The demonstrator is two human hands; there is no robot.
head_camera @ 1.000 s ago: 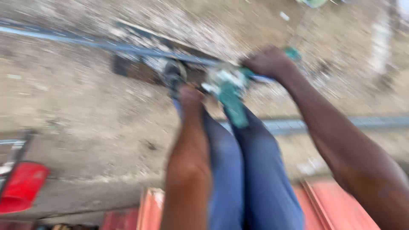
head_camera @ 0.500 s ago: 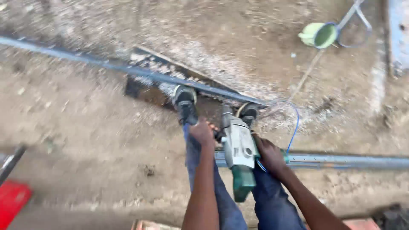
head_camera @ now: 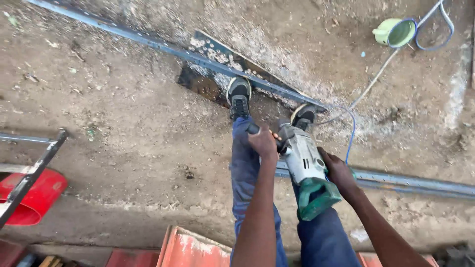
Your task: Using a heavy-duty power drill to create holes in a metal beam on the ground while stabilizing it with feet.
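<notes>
Looking down at bare dirt ground (head_camera: 123, 148) crossed by a long steel angle bar (head_camera: 163, 47), shoes pinning it. Left hand (head_camera: 262, 141) closing around the side grip of a grey-and-green power drill (head_camera: 304, 163), right hand (head_camera: 339, 170) wrapping its rear handle. Pointing forward and down toward the bar, just beyond both hands.

Bright even daylight, soft faint shadows, sharp focus, no glare, slight wide-angle stretching at edges

Drill (head_camera: 306, 163): bit hidden behind body. Bucket (head_camera: 30, 197): cut off at left edge. Hose (head_camera: 435, 24): cut off at top edge.
</notes>
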